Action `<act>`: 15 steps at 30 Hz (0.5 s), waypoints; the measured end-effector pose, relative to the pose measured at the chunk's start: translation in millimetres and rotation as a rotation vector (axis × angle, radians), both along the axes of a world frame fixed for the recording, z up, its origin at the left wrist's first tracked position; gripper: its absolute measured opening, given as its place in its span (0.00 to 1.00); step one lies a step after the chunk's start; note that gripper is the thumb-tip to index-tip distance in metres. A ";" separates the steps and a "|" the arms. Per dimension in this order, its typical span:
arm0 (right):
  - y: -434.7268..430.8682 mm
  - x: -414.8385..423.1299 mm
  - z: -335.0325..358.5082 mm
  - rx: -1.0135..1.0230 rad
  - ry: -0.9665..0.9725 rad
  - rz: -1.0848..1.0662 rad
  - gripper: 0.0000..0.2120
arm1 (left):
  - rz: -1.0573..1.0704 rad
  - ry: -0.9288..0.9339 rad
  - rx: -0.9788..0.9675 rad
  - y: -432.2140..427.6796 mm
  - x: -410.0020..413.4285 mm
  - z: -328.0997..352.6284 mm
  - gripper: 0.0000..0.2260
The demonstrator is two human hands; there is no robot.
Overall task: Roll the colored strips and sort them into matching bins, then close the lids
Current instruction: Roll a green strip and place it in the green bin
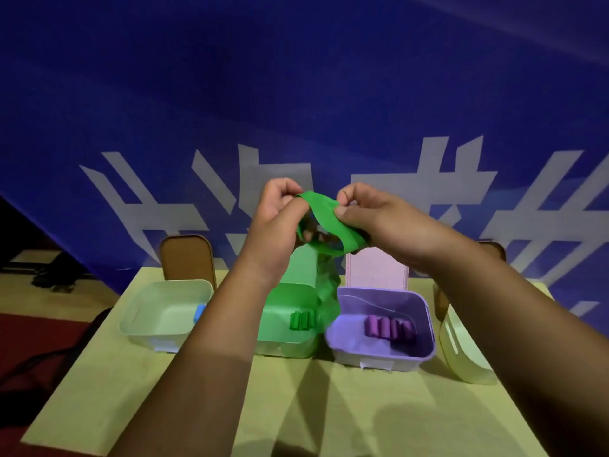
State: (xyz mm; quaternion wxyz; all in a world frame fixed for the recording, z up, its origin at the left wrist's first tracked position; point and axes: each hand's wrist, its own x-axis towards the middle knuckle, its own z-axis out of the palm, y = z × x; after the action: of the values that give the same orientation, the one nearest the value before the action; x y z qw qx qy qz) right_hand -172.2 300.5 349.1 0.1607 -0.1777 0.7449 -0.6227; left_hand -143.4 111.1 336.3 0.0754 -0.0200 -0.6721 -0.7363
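Four open bins stand in a row across the far half of the yellow-green table [329, 407].

- Far left: pale whitish bin [148, 331], its brown lid [188, 258] standing up behind it. I see one blue roll [199, 312] inside, against the right wall.
- Next: green bin [283, 344], its green lid [304, 268] raised at the back. A short row of green rolls [301, 320] lies inside, side by side, towards the right. The left forearm covers the bin's left part.
- Next: purple bin [379, 357], touching or just beside the green one, with a pink lid [375, 270] upright behind. A row of purple rolls [389, 327] lies inside, right of centre.
- Far right: pale yellow bin [461, 351]. The right forearm crosses it and I cannot tell what is in it.

Grip: both hands are raised above the green lid, well clear of the table, with a green strip [326, 222] held between them.

- The left hand [276, 219] has its fingers curled, and thumb and fingertips pinch the strip's upper left end.
- The right hand [369, 216] pinches the strip between thumb and forefinger, a little to the right of that, with its other fingers curled beneath.
- From the two pinches the strip sags in a loose loop below the hands. It is not rolled tight, and its lower edge hangs just above the top of the green lid.
- Neither hand touches a bin.

Behind the table hangs a blue backdrop [296, 94] with white markings.
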 end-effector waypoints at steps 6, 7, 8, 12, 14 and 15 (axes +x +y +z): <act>-4.5 -4.9 3.4 -0.181 -0.084 -0.011 0.03 | -0.121 -0.050 -0.298 -26.5 2.0 11.8 0.05; -5.2 -4.8 3.5 -0.200 -0.100 -0.004 0.04 | -0.138 -0.049 -0.385 -31.1 3.2 15.2 0.06; -6.5 -4.6 3.2 -0.192 -0.108 -0.003 0.05 | -0.158 -0.039 -0.494 -36.4 3.6 17.9 0.06; -7.6 -3.8 2.7 0.041 -0.036 -0.014 0.07 | -0.198 -0.049 -0.935 -60.3 1.4 24.4 0.10; -4.9 -5.3 2.3 0.193 -0.013 0.020 0.05 | -0.190 -0.073 -1.134 -72.0 -0.9 30.2 0.19; -4.4 -4.6 3.7 0.277 0.005 0.044 0.05 | -0.189 -0.067 -1.261 -76.9 -2.5 32.2 0.23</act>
State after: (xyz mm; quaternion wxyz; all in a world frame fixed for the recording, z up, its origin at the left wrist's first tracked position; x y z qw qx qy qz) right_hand -176.8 296.1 352.7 0.1957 -0.1717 0.8201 -0.5096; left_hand -145.9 34.1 368.5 -0.0371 -0.0967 -0.9737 -0.2028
